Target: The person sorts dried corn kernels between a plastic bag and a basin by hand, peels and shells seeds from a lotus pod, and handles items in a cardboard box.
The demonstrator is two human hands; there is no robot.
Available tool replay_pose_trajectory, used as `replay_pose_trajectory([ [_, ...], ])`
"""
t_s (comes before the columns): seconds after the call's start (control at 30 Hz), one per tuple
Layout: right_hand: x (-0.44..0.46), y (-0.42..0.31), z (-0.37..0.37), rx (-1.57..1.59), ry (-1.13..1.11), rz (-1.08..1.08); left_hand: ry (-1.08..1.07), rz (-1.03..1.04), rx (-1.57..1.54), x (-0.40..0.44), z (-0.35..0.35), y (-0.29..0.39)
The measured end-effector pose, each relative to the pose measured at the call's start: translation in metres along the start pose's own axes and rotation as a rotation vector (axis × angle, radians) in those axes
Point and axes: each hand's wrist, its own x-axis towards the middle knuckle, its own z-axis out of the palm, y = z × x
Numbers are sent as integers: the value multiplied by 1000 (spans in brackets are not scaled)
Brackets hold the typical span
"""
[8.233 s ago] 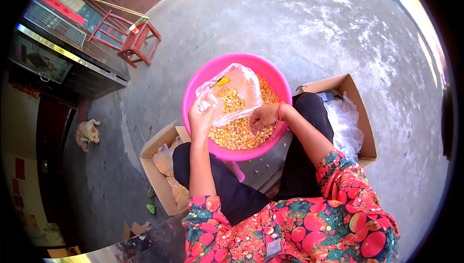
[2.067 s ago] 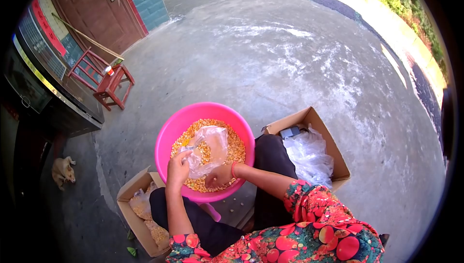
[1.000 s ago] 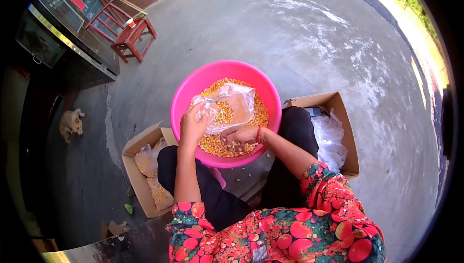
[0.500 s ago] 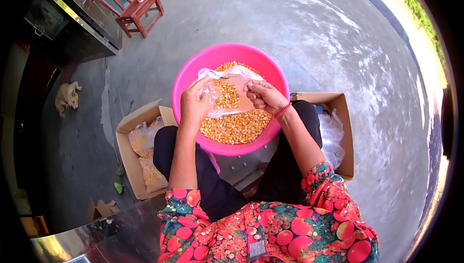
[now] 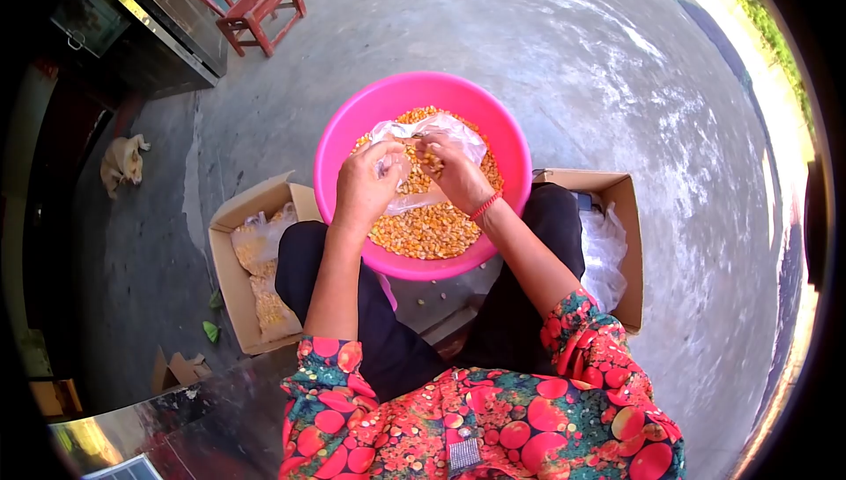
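A pink basin (image 5: pixel 333 171) stands between my knees with loose yellow corn kernels (image 5: pixel 432 235) in it. On the kernels lies a clear plastic bag (image 5: pixel 460 133), its mouth spread and some corn showing inside. My left hand (image 5: pixel 363 182) pinches the left edge of the bag, fingers curled. Over the bag, close to the left hand, my right hand (image 5: pixel 460 177) is curled around a few corn kernels visible at its fingers. A red bracelet circles the right wrist. The fingertips of both hands are partly hidden.
To my left, a cardboard box (image 5: pixel 223 255) holds filled corn bags (image 5: pixel 269 299). Another box (image 5: pixel 633 260) at my right contains white plastic bags (image 5: pixel 603 255). A dog (image 5: pixel 123 163) lies far left, and a red chair (image 5: pixel 260 6) with a cup stands ahead.
My right hand has moved left over the bag, nearer to my left hand, and its fist has loosened so that kernels show. The view has shifted slightly.
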Motion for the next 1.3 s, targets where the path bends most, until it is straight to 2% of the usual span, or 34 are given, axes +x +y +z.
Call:
replay_pose_trajectory([
  [0.07, -2, 4, 9, -330, -193, -55, 22, -4, 36, 0, -2, 4],
  [0.1, -3, 5, 12, -501, -307, -191, 44, -8, 73, 0, -3, 7],
  [0.2, -9, -7, 11, -658, -378, -160, 100, -70, 161, 1, -13, 4],
  [0.23, -9, -6, 9, -498, -351, -98, 161, -36, 162, 2, -15, 1],
  [0.27, -11, -12, 6, -499, -349, -96, 160, -38, 160, 1, -16, -3],
  [0.33, -17, -36, 4, -552, -542, 237, 191, -42, 201, 1, -19, -9],
  [0.37, -21, -37, 3, -568, -618, 249, 89, -173, 188, 1, -23, -8],
  [0.4, -24, -36, 5, -569, -617, 252, 89, -176, 186, 0, -25, -13],
  [0.47, -32, -33, 8, -931, -764, 465, 38, -139, 158, -1, -26, -24],
  [0.53, -26, 0, -6, -1040, -723, 528, 106, -147, 183, -1, -23, -29],
  [0.6, -20, 33, -20, -1494, -747, -171, 172, -155, 211, -2, -25, -27],
  [0.63, -23, 37, -18, -1574, -605, -104, 200, -135, 256, -1, -27, -22],
  [0.67, -23, 44, -19, -1574, -604, -104, 229, -115, 300, 0, -27, -18],
  [0.73, -25, 49, -13, -1689, -523, -337, 242, -133, 292, 1, -26, -13],
  [0.77, -28, 48, -13, -1736, -564, -186, 250, -157, 288, 0, -26, -13],
  [0.8, -31, 49, -9, -1734, -568, -186, 251, -160, 290, -1, -25, -14],
  [0.87, -34, 49, -7, -1761, -764, -70, 200, -220, 354, 0, -21, -17],
  [0.93, -33, 52, -10, -1748, -795, -76, 163, -207, 387, -3, -22, -20],
  [1.0, -30, 52, -11, -1744, -797, 93, 124, -193, 418, -4, -21, -27],
  [1.13, -29, 41, -16, -1602, -810, -55, 28, -259, 304, -1, -20, -37],
  [1.2, -32, 28, -10, -1111, -651, 375, -5, -309, 277, -1, -20, -32],
  [1.3, -31, 17, -8, -847, -548, 441, 89, -328, 244, 0, -16, -25],
])
